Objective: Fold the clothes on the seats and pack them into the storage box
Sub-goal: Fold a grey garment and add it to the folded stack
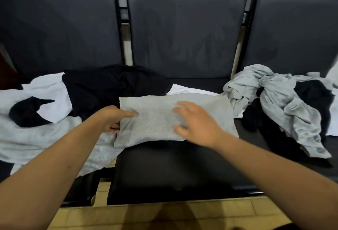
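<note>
Presently pinching the folded grey garment (155,120) at its left end with the left hand (111,120), thumb on top, probably to anchor the layers. Smoothing with the right hand (197,123), fingers (182,105) spread wide, holding nothing. Lying across the middle seat (164,165), overhanging its left edge.

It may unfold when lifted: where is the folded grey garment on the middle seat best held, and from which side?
Probably at its two short ends, one hand from each side, fingers under, thumb on top. The folded grey garment lies flat and wide, so both ends need support. The left hand pinches the left end; the right hand is open over the top.
</note>
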The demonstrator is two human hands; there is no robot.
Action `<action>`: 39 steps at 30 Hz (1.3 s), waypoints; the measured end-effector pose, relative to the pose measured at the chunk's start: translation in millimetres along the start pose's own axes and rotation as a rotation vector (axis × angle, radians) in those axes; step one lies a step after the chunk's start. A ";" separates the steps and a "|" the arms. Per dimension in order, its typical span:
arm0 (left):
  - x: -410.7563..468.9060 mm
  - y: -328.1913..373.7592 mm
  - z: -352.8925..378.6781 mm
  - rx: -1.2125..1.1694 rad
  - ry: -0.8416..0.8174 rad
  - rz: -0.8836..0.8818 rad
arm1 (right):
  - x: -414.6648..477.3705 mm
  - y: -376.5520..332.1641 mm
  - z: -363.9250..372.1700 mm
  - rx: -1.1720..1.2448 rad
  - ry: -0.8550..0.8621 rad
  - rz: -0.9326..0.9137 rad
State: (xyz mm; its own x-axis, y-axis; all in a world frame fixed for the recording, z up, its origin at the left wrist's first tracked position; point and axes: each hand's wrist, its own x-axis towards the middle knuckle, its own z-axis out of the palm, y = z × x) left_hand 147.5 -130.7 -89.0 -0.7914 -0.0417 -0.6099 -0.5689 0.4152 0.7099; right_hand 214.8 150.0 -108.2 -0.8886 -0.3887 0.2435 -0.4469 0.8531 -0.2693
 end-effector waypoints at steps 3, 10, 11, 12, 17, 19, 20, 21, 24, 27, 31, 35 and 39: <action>-6.7 -2.2 6.3 0.116 0.005 -0.049 | 1.4 -45.5 31.1 -0.096 -0.062 -0.176; -10.9 -5.9 1.6 0.033 0.030 0.002 | 31.7 -84.4 66.4 -0.129 0.082 -0.095; -9.9 -6.4 -1.2 0.000 0.019 0.000 | 33.5 -86.0 64.9 -0.066 0.133 -0.058; -8.2 -7.8 -4.9 -0.034 0.004 -0.013 | 35.7 -88.3 62.2 0.001 0.186 -0.022; -10.7 -6.7 -6.8 -0.269 -0.250 -0.059 | 41.8 -96.1 43.2 0.246 0.251 0.098; -9.3 -6.3 -3.4 -0.467 -0.273 -0.028 | 40.8 -95.2 40.4 0.279 0.206 0.116; -9.3 -5.2 -2.2 -0.535 -0.253 -0.006 | 40.0 -93.9 39.9 0.312 0.170 0.120; -10.7 -2.7 -0.7 -0.576 -0.232 0.021 | 39.0 -92.1 38.7 0.369 0.116 0.125; -22.0 10.6 7.2 -0.618 -0.142 0.125 | 37.6 -83.2 29.2 0.632 -0.078 0.223; -36.3 36.6 21.0 -0.605 -0.072 0.287 | 40.7 -61.6 4.5 0.922 0.023 0.448; -46.4 81.5 67.5 -0.432 -0.054 0.509 | 35.0 -16.8 -33.2 1.367 0.169 0.709; -56.5 120.5 139.7 -0.050 -0.108 0.690 | 13.1 25.0 -50.9 1.684 0.289 0.837; -60.0 132.4 203.8 0.242 -0.121 0.746 | -8.4 65.1 -52.6 1.724 0.372 0.955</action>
State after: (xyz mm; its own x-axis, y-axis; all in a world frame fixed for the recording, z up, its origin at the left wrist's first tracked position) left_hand 165.3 112.0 -30.2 -0.9069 0.4186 -0.0475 0.1772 0.4814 0.8584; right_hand 198.7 227.1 -78.8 -0.8956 0.1735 -0.4097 0.2556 -0.5530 -0.7930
